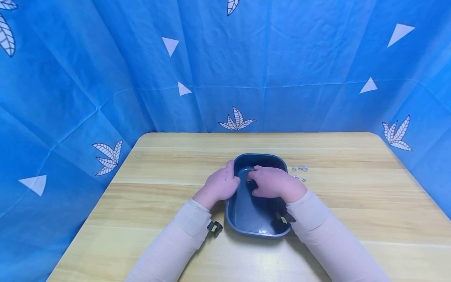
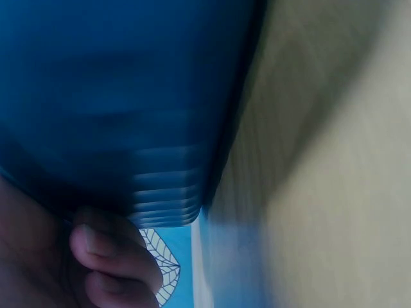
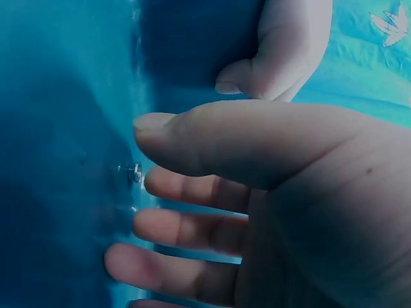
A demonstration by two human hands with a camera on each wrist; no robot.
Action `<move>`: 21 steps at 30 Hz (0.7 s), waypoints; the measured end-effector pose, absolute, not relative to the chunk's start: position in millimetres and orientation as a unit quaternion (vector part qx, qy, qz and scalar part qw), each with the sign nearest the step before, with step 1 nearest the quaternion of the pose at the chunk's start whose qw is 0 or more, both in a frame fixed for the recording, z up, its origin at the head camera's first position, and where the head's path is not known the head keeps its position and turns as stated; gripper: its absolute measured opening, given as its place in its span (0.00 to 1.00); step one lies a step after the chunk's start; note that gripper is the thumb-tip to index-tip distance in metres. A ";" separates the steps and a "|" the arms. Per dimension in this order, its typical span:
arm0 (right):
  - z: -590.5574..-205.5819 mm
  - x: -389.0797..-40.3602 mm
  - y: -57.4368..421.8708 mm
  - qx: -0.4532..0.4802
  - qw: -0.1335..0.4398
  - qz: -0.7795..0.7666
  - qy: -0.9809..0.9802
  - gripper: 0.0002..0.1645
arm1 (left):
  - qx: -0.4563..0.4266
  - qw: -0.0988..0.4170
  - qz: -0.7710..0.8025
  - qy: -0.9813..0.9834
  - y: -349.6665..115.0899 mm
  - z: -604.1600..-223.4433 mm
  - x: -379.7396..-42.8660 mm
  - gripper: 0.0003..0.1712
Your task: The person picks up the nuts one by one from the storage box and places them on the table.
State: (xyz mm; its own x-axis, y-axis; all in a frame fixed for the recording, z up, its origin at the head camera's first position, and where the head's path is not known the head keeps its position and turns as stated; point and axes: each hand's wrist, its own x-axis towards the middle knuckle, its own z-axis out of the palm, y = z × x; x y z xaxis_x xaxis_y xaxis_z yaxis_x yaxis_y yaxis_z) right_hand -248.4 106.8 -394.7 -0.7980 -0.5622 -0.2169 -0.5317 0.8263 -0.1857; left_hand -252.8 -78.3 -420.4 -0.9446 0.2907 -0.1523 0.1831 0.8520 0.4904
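Note:
A dark blue rectangular bin stands on the table in the head view. My left hand grips its left rim, thumb over the inside and curled fingers against the outer wall. Inside the bin is my right hand, fingers pointing toward the far left. The right wrist view has its thumb and fingers parted, with nothing held between them. Just beyond those fingertips, a small shiny metal nut sits on the bin floor.
Several small shiny metal pieces lie on the wooden table, close to the bin's right side. Blue patterned cloth hangs behind the table and along its sides. A small black device is at the left wrist.

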 end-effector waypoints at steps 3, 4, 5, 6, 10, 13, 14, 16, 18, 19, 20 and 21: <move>-395.6 -248.2 107.1 -0.290 0.136 -0.057 0.946 0.24 | 0.124 0.112 0.239 0.956 -77.8 -420.7 -253.1 0.39; -395.8 -248.3 107.1 -0.289 0.136 -0.057 0.946 0.25 | 0.124 0.112 0.240 0.956 -77.8 -420.9 -253.1 0.39; -396.0 -248.4 107.0 -0.289 0.137 -0.057 0.946 0.25 | 0.124 0.111 0.240 0.956 -77.9 -421.0 -253.3 0.39; -396.1 -248.4 106.9 -0.290 0.137 -0.056 0.945 0.26 | 0.124 0.110 0.241 0.956 -78.0 -421.1 -253.4 0.39; -396.3 -248.6 106.9 -0.297 0.133 -0.053 0.944 0.24 | 0.121 0.114 0.246 0.955 -78.6 -421.9 -253.8 0.39; -398.0 -248.5 107.8 -0.302 0.126 -0.054 0.943 0.19 | 0.120 0.121 0.250 0.953 -78.7 -422.1 -253.8 0.39; -398.6 -248.5 108.1 -0.303 0.124 -0.055 0.943 0.17 | 0.119 0.123 0.251 0.953 -78.6 -422.1 -253.7 0.40; -400.4 -248.6 108.9 -0.303 0.119 -0.055 0.944 0.14 | 0.121 0.120 0.249 0.953 -78.5 -422.0 -253.7 0.39; -401.6 -248.6 109.0 -0.304 0.118 -0.056 0.944 0.11 | 0.122 0.118 0.248 0.954 -78.4 -421.7 -253.6 0.39; -402.0 -248.6 109.3 -0.306 0.118 -0.057 0.943 0.10 | 0.122 0.117 0.247 0.954 -78.3 -421.7 -253.6 0.39; -402.3 -248.6 109.5 -0.309 0.119 -0.058 0.942 0.09 | 0.123 0.116 0.246 0.954 -78.4 -421.6 -253.5 0.39; -402.7 -248.5 109.7 -0.312 0.122 -0.059 0.941 0.07 | 0.123 0.115 0.246 0.955 -78.4 -421.5 -253.6 0.39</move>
